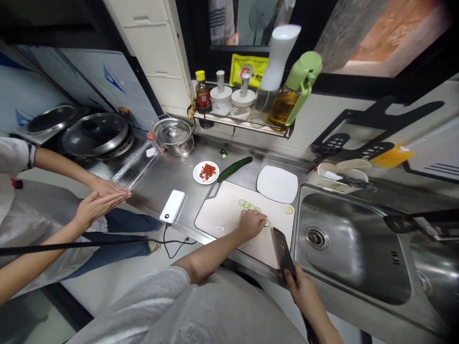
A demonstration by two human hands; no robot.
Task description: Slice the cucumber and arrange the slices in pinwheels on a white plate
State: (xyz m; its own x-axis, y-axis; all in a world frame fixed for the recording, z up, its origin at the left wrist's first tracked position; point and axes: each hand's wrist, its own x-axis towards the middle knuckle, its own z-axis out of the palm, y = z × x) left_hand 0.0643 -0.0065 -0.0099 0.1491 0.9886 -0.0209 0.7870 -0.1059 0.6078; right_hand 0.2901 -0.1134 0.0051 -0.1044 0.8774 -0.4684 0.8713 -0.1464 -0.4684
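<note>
Head view: our left arm reaches forward over the near edge of the counter (158,181), and our left hand (252,225) lies palm down on the cutting board (215,212), its fingers close together over the work; we cannot tell whether it pinches anything beneath. Our right arm comes in from the lower right, and our right hand (304,292) is wrapped round the handle of one cleaver (283,251), its dark blade over the right side of the board. We count at least four cucumber slices (242,203) in a row just beyond our left hand, one more by its fingertips, and one pale piece (289,210) near the far right corner. Past the board we see one long cucumber (235,168), one white tray (277,184) and one plate (196,174) of chopped red pieces (207,171)
</note>
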